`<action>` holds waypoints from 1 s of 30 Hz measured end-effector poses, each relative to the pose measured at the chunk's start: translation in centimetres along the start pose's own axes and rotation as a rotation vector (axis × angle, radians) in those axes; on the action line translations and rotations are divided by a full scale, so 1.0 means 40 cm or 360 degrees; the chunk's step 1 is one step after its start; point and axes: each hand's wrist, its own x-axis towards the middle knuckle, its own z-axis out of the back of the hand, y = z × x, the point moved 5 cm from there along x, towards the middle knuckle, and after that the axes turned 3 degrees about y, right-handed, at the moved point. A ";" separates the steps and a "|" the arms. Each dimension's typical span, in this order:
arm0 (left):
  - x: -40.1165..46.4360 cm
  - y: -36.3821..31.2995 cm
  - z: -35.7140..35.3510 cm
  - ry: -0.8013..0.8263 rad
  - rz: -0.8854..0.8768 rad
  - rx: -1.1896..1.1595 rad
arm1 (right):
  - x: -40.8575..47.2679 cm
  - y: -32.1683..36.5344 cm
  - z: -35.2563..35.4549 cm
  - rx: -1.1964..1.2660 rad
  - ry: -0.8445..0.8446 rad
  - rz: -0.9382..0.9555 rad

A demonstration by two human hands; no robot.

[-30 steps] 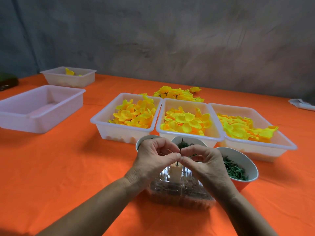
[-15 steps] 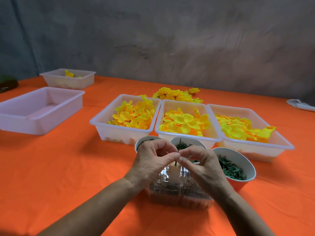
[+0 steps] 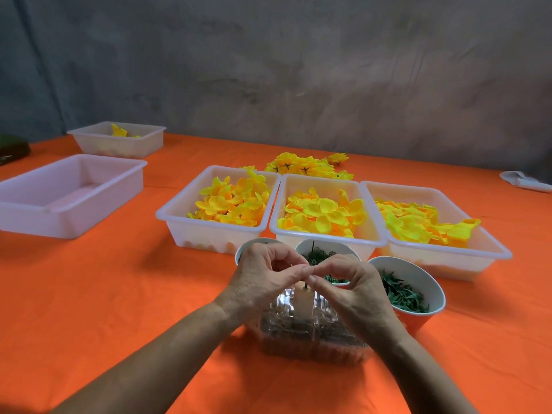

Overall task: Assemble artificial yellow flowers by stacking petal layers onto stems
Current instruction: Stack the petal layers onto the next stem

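At the near centre of the surface (image 3: 89, 294), above a clear plastic box (image 3: 310, 333), both hands meet fingertip to fingertip. The left hand (image 3: 263, 282) and right hand (image 3: 355, 291) each pinch thumb against forefinger, closed down tight on something very small; what it is cannot be told, as the fingers cover it. A thin dark stem (image 3: 305, 285) shows just below the pinch, standing roughly upright over a pale block (image 3: 303, 303) in the box. Long axis of stem: near vertical, directly under the fingertips, about equally close to both hands.

Behind the hands: three cups, the middle cup (image 3: 325, 249) with green rings, the right cup (image 3: 412, 282) with green leafy pieces; the left cup is mostly hidden. Beyond these, three white trays of yellow petals: left tray (image 3: 179, 210), middle tray (image 3: 322, 180), right tray (image 3: 448, 255). Finished flowers (image 3: 304, 165) lie further back.

Judgement: small green part being fitted to stem; petal layers not yet begun on this one.
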 end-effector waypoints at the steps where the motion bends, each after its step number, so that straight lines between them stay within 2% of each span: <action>1: 0.001 -0.001 0.001 0.0002 0.0002 0.0010 | 0.000 0.002 0.002 0.0010 0.0001 -0.0008; 7: 0.001 -0.003 0.005 -0.0011 0.0024 -0.0053 | -0.004 0.017 0.009 0.0122 0.0043 -0.0101; 13: -0.002 -0.004 0.016 -0.0005 0.0056 -0.0112 | -0.008 0.016 0.011 0.0076 0.0006 -0.0057; 17: 0.028 0.003 0.068 -0.0172 0.0117 -0.0049 | -0.004 0.002 0.007 0.0159 -0.0021 -0.0103; 21: 0.096 0.031 0.156 -0.0435 0.0179 0.0250 | 0.009 0.001 0.010 0.0146 0.0054 -0.0112; 24: 0.169 0.062 0.232 -0.0555 0.0238 0.0674 | 0.018 0.006 0.011 0.0166 0.0162 -0.0093; 27: 0.254 0.111 0.288 -0.0457 0.0388 0.1171 | 0.028 0.005 0.012 0.0287 0.0248 -0.0114; 30: 0.320 0.166 0.302 -0.0207 0.0536 0.1413 | 0.038 -0.003 0.014 0.0414 0.0321 -0.0161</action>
